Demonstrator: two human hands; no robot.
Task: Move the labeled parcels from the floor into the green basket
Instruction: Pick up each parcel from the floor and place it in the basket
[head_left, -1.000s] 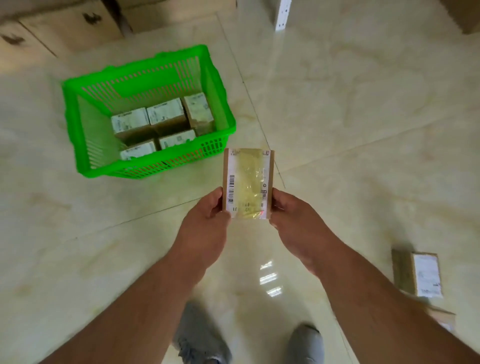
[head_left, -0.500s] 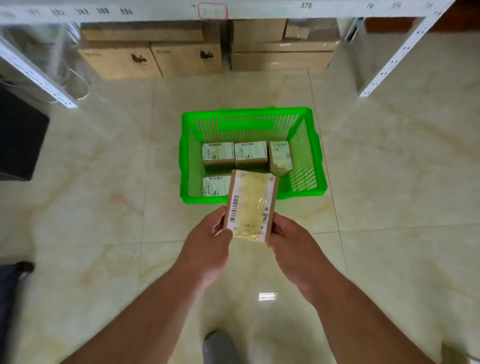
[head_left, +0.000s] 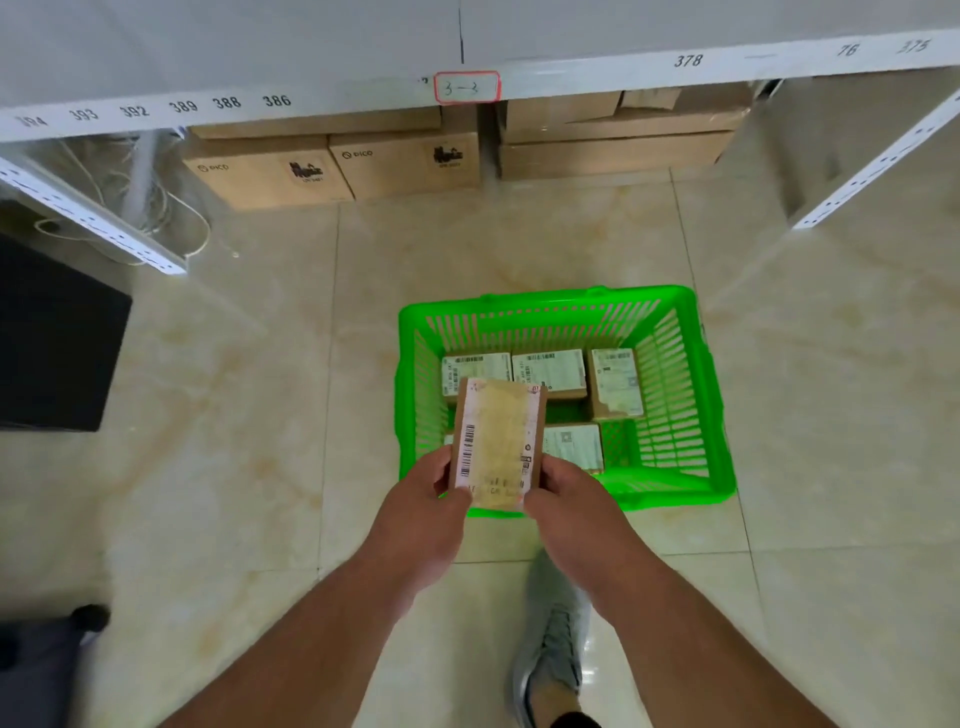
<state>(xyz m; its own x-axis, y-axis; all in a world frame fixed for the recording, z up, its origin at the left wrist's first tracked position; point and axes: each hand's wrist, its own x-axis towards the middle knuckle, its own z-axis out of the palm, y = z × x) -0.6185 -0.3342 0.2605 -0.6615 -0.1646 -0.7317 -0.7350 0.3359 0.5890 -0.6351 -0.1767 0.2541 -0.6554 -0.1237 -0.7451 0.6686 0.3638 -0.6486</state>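
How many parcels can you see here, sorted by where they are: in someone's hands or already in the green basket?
Held parcel, in the left hand and right hand: 1
Parcels showing in the basket: 4, three in the far row and one nearer; the held parcel may hide another.
Total seen: 5

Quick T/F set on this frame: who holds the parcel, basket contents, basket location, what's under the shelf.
1. Both the left hand and the right hand hold the parcel. True.
2. The green basket is empty. False: several labeled parcels already lie inside it.
3. The basket stands on a shelf. False: it stands on the tiled floor.
4. Cardboard boxes sit under the numbered shelf. True.
5. The held parcel shows a barcode label. True.
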